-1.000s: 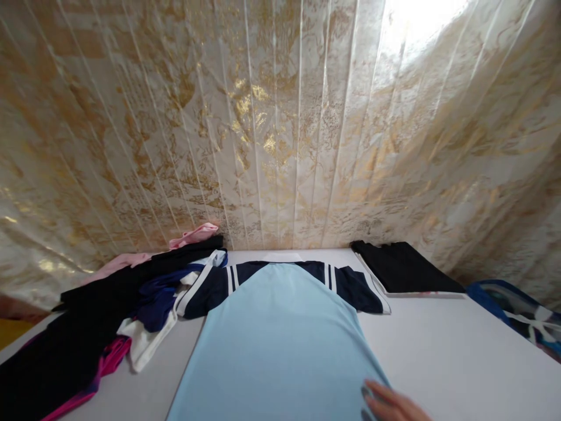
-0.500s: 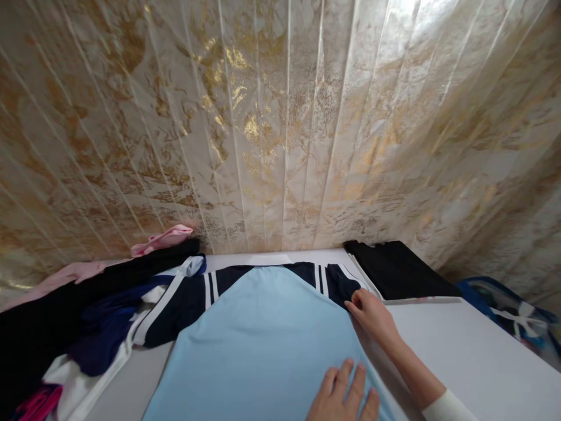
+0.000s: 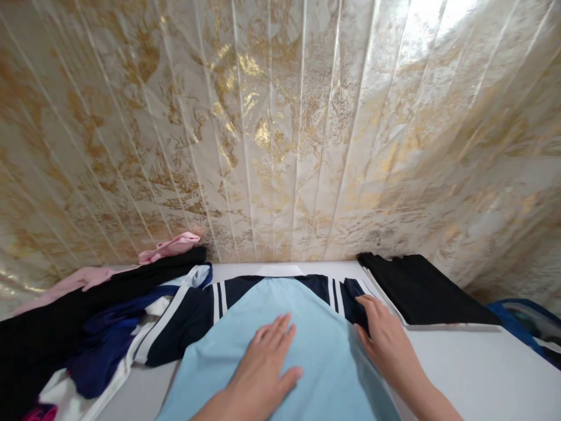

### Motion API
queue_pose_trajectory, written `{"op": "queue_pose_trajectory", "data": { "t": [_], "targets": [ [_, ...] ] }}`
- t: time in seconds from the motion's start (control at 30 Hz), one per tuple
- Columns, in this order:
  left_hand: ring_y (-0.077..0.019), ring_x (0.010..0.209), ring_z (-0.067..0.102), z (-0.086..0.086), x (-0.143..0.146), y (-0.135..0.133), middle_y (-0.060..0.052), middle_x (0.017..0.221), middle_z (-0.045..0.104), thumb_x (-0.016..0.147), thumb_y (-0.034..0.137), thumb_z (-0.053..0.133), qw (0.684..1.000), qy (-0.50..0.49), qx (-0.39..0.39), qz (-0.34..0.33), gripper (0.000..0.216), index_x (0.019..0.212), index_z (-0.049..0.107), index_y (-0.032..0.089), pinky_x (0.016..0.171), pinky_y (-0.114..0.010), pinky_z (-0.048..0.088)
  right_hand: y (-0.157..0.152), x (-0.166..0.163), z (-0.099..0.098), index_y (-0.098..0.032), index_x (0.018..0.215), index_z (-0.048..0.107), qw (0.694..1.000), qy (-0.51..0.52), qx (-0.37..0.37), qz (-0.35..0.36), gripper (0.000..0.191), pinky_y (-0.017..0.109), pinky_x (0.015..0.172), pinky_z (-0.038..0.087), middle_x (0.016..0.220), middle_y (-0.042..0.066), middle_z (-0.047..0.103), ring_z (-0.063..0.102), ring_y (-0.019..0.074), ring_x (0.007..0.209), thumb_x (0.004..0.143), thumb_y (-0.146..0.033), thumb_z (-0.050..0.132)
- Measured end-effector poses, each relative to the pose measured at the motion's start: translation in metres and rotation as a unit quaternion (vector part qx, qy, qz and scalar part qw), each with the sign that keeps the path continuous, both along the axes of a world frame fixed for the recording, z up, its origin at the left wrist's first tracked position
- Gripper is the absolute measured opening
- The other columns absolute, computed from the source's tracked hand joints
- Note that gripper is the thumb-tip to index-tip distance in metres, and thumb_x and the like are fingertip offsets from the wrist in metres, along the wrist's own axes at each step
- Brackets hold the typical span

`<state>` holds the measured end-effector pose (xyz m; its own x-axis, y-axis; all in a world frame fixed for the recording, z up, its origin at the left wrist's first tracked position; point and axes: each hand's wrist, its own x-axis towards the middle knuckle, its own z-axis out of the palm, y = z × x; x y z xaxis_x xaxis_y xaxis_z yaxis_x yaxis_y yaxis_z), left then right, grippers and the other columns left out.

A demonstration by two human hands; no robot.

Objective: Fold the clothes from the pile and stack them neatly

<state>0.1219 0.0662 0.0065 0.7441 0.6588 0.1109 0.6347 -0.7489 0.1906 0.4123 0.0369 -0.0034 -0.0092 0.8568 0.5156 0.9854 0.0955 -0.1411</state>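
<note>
A light blue shirt [image 3: 302,327] with navy sleeves and white stripes lies spread out, its neck end away from me. My left hand [image 3: 267,365] rests on the middle of its front, palm down, fingers stretched and thumb apart. At the shirt's right side my right hand [image 3: 385,336] touches the right sleeve [image 3: 353,304], with thumb and fingertips apart on the dark cloth. That sleeve looks bunched, and part of it is hidden under the hand. The left sleeve [image 3: 179,324] lies stretched out flat toward the heap at the left.
Heaped clothes [image 3: 105,327] in black, blue, white and pink lie along the left. A folded black garment [image 3: 429,289] sits at the back right on something thin and white. Gold-patterned curtain [image 3: 280,146] hangs behind the white table [image 3: 464,362]. A blue-edged bag [image 3: 521,321] shows far right.
My left hand has moved left and forward from the shirt's lower right onto its middle. My right hand's pinch at the right sleeve has loosened. The view has shifted slightly.
</note>
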Motion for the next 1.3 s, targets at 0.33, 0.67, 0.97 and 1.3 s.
{"op": "queue_pose_trajectory", "data": {
  "t": [0.33, 0.67, 0.97, 1.3],
  "targets": [
    [-0.0228, 0.141, 0.028, -0.007, -0.073, 0.083, -0.007, 0.153, 0.030, 0.099, 0.051, 0.034, 0.994, -0.008, 0.008, 0.111, 0.055, 0.146, 0.036, 0.023, 0.113, -0.042, 0.026, 0.074, -0.041, -0.006, -0.021, 0.145, 0.040, 0.978, -0.031, -0.205, 0.015, 0.059, 0.050, 0.113, 0.025, 0.154, 0.007, 0.031, 0.026, 0.0257, 0.143, 0.094, -0.052, 0.036],
    [-0.0228, 0.142, 0.027, -0.011, -0.110, 0.139, -0.008, 0.153, 0.033, 0.100, 0.054, 0.025, 0.987, -0.029, 0.003, 0.159, 0.057, 0.143, 0.042, 0.021, 0.113, -0.044, 0.023, 0.099, -0.013, -0.010, -0.024, 0.145, 0.038, 0.976, -0.047, -0.212, 0.011, 0.060, 0.047, 0.114, 0.023, 0.156, 0.002, 0.025, 0.021, 0.0220, 0.144, 0.095, -0.056, 0.027],
    [-0.0236, 0.141, 0.027, -0.015, -0.122, 0.158, -0.008, 0.154, 0.031, 0.100, 0.052, 0.027, 0.988, -0.010, 0.019, 0.154, 0.053, 0.145, 0.038, 0.025, 0.112, -0.044, 0.022, 0.115, 0.003, -0.017, -0.026, 0.146, 0.037, 0.976, -0.056, -0.210, 0.002, 0.059, 0.046, 0.113, 0.025, 0.156, 0.003, 0.028, 0.019, 0.0228, 0.145, 0.095, -0.054, 0.028],
    [-0.0281, 0.130, 0.036, 0.001, -0.105, 0.159, -0.012, 0.139, 0.046, 0.098, 0.040, 0.039, 0.971, 0.015, 0.108, 0.211, 0.042, 0.135, 0.049, 0.022, 0.107, -0.045, 0.025, 0.138, 0.005, -0.013, -0.027, 0.145, 0.038, 0.978, -0.051, -0.201, 0.004, 0.054, 0.048, 0.110, 0.026, 0.155, 0.006, 0.032, 0.025, 0.0257, 0.143, 0.097, -0.049, 0.028]
  ]
}}
